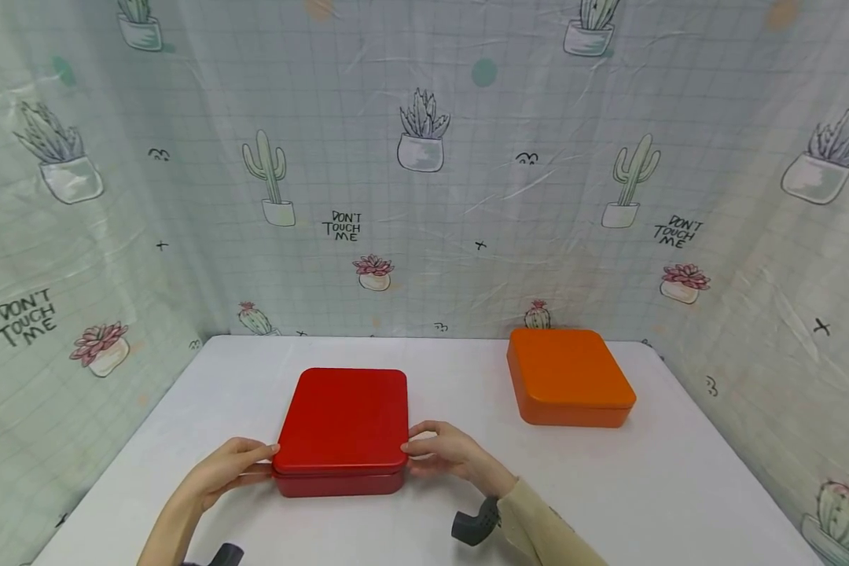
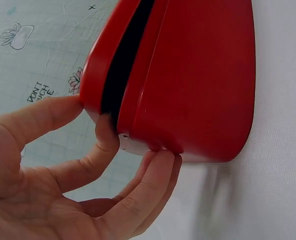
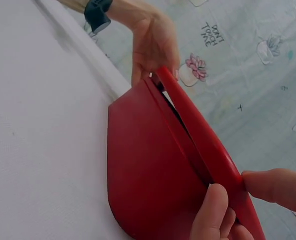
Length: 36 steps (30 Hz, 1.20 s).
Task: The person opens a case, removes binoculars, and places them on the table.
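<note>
A red tin box (image 1: 339, 485) sits on the white table, its red lid (image 1: 347, 417) raised a little along the edge. Dark space shows between lid and base in the left wrist view. My left hand (image 1: 229, 472) pinches the lid at its near left corner, thumb on top and a fingertip under the rim; its other fingers touch the base (image 2: 198, 85). At the right side, my right hand (image 1: 453, 454) pinches the lid's edge (image 3: 208, 135) between thumb and fingers. What the tin holds is hidden.
An orange tin box (image 1: 569, 369) with its lid on stands at the back right of the white table (image 1: 460, 393). A curtain (image 1: 467, 196) printed with cacti hangs behind and along both sides. Dark curved wrist pieces (image 1: 475, 523) are near both forearms.
</note>
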Each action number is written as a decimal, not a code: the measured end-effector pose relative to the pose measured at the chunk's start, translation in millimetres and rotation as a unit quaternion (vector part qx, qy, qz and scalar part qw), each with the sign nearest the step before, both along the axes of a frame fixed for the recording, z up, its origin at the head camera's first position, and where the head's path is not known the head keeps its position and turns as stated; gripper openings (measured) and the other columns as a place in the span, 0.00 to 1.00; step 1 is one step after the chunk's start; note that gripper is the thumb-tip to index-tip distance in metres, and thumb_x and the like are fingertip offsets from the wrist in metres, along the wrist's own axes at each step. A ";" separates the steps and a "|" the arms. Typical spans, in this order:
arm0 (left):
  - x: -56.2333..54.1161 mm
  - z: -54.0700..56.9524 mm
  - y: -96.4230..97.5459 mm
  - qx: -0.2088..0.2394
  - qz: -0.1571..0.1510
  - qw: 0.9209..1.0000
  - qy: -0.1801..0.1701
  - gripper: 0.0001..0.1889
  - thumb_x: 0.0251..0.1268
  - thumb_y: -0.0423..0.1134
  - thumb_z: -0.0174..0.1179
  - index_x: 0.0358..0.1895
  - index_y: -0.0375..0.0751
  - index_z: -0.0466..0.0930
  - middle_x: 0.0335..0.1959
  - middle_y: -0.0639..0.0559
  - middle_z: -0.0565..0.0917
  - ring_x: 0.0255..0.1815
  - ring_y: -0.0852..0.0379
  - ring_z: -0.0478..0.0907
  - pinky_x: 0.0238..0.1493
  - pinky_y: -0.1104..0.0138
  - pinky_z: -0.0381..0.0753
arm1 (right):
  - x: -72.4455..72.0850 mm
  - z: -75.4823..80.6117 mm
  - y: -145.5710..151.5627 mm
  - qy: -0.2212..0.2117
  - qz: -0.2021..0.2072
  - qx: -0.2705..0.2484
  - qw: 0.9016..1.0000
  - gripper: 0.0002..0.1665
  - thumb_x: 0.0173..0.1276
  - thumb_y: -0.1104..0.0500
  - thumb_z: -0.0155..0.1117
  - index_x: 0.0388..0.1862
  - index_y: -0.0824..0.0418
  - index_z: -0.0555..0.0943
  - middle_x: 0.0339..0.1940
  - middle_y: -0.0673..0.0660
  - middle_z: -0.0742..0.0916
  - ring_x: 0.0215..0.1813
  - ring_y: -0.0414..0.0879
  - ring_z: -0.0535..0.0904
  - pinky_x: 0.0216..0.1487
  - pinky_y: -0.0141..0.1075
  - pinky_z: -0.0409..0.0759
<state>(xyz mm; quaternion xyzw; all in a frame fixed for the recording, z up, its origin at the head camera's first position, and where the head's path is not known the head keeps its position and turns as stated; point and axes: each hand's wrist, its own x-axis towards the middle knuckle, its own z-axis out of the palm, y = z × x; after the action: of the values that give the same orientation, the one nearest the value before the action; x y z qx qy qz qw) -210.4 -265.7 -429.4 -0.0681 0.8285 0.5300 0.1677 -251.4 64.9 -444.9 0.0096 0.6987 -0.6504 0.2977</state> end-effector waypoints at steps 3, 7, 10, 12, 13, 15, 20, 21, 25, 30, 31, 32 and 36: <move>1.6 1.7 0.0 0.005 -0.008 1.000 0.003 0.25 0.60 0.45 0.55 0.46 0.20 0.71 0.38 0.45 0.81 0.38 0.52 0.81 0.45 0.58 0.80 | 2.6 -0.9 0.1 0.013 -0.002 0.018 1.000 0.25 0.55 0.58 0.65 0.50 0.63 0.69 0.38 0.58 0.82 0.29 0.43 0.81 0.36 0.33 0.82; 2.6 3.5 -2.2 0.017 -0.038 0.999 0.009 0.24 0.60 0.46 0.55 0.45 0.24 0.73 0.36 0.49 0.81 0.38 0.56 0.80 0.45 0.59 0.80 | 6.4 -0.8 -1.3 0.029 -0.003 0.018 0.999 0.24 0.56 0.58 0.64 0.50 0.63 0.69 0.39 0.58 0.82 0.31 0.43 0.81 0.36 0.34 0.82; 2.8 3.9 -4.5 0.031 -0.063 0.997 0.014 0.22 0.60 0.46 0.54 0.45 0.26 0.74 0.35 0.52 0.81 0.37 0.58 0.78 0.46 0.59 0.80 | 8.0 -0.8 -3.1 0.040 -0.006 0.008 0.999 0.24 0.56 0.58 0.64 0.50 0.62 0.69 0.41 0.57 0.82 0.34 0.44 0.82 0.37 0.35 0.82; 3.1 4.1 -5.2 0.039 -0.072 0.997 0.017 0.21 0.60 0.46 0.54 0.45 0.26 0.74 0.35 0.54 0.81 0.37 0.59 0.78 0.46 0.59 0.79 | 8.2 -0.6 -3.4 0.047 -0.005 0.005 0.999 0.23 0.56 0.59 0.64 0.50 0.63 0.69 0.40 0.57 0.83 0.34 0.44 0.83 0.37 0.35 0.82; 3.4 4.3 -5.3 0.042 -0.075 0.996 0.019 0.21 0.60 0.45 0.54 0.45 0.27 0.74 0.34 0.54 0.81 0.37 0.59 0.78 0.46 0.59 0.79 | 8.4 -0.2 -3.4 0.049 -0.005 0.004 0.999 0.23 0.56 0.59 0.64 0.50 0.63 0.69 0.40 0.57 0.83 0.34 0.44 0.83 0.37 0.35 0.82; 3.8 4.4 -5.4 0.046 -0.079 0.996 0.021 0.21 0.61 0.45 0.54 0.44 0.27 0.74 0.34 0.55 0.80 0.37 0.59 0.77 0.47 0.59 0.79 | 8.5 -0.1 -3.2 0.053 -0.004 0.003 0.999 0.23 0.57 0.59 0.63 0.49 0.63 0.70 0.38 0.56 0.84 0.33 0.43 0.82 0.37 0.36 0.82; 4.0 3.0 -6.5 0.057 -0.078 0.995 0.029 0.21 0.61 0.45 0.53 0.45 0.26 0.73 0.34 0.56 0.79 0.38 0.60 0.76 0.47 0.58 0.79 | 8.5 -0.2 -3.2 0.063 -0.005 -0.001 0.998 0.23 0.56 0.58 0.64 0.49 0.63 0.70 0.34 0.54 0.84 0.32 0.42 0.80 0.38 0.37 0.82; 4.0 2.7 -6.6 0.059 -0.074 0.995 0.029 0.21 0.61 0.45 0.53 0.45 0.26 0.73 0.33 0.57 0.79 0.38 0.61 0.76 0.47 0.58 0.79 | 8.5 -0.2 -3.3 0.065 -0.005 -0.001 0.998 0.23 0.56 0.58 0.64 0.49 0.63 0.70 0.34 0.54 0.84 0.32 0.42 0.80 0.38 0.36 0.82; 4.4 2.5 -7.2 0.062 -0.064 0.996 0.033 0.21 0.61 0.44 0.53 0.45 0.26 0.72 0.33 0.57 0.79 0.38 0.61 0.76 0.47 0.57 0.79 | 9.4 1.2 -3.5 0.070 -0.005 -0.004 0.998 0.23 0.57 0.58 0.64 0.49 0.63 0.70 0.35 0.54 0.84 0.33 0.42 0.80 0.38 0.36 0.82; 5.7 5.2 -6.9 0.045 -0.051 0.997 0.035 0.21 0.61 0.44 0.54 0.45 0.26 0.73 0.34 0.56 0.80 0.38 0.60 0.76 0.47 0.58 0.79 | 11.1 3.6 -3.4 0.070 -0.001 -0.014 0.997 0.22 0.57 0.59 0.63 0.49 0.63 0.70 0.34 0.54 0.84 0.33 0.42 0.81 0.38 0.35 0.82; 5.9 6.0 -6.6 0.041 -0.047 0.997 0.035 0.21 0.60 0.44 0.54 0.45 0.26 0.73 0.34 0.56 0.80 0.38 0.60 0.76 0.46 0.58 0.79 | 11.4 4.1 -3.4 0.071 0.000 -0.015 0.997 0.22 0.57 0.59 0.63 0.49 0.63 0.70 0.34 0.53 0.84 0.33 0.42 0.81 0.38 0.35 0.82; 6.4 6.9 -6.2 0.037 -0.045 0.998 0.037 0.21 0.60 0.44 0.54 0.46 0.26 0.73 0.35 0.56 0.80 0.38 0.60 0.76 0.46 0.59 0.79 | 11.7 4.4 -3.4 0.072 0.001 -0.016 0.997 0.22 0.57 0.59 0.63 0.49 0.63 0.70 0.34 0.53 0.84 0.34 0.42 0.81 0.37 0.35 0.82; 8.6 10.1 -4.2 0.027 -0.037 0.998 0.041 0.22 0.60 0.45 0.54 0.46 0.26 0.73 0.35 0.56 0.81 0.38 0.60 0.76 0.44 0.62 0.79 | 13.1 5.7 -3.2 0.072 0.000 -0.015 0.997 0.22 0.58 0.59 0.63 0.50 0.62 0.69 0.34 0.53 0.84 0.35 0.44 0.81 0.38 0.36 0.82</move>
<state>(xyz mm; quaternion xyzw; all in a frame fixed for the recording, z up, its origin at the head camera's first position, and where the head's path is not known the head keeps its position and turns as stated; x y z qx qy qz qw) -201.8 -269.9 -419.3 -0.0113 0.8219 0.5482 0.1546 -238.2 61.7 -439.2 -0.0415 0.7088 -0.6597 0.2464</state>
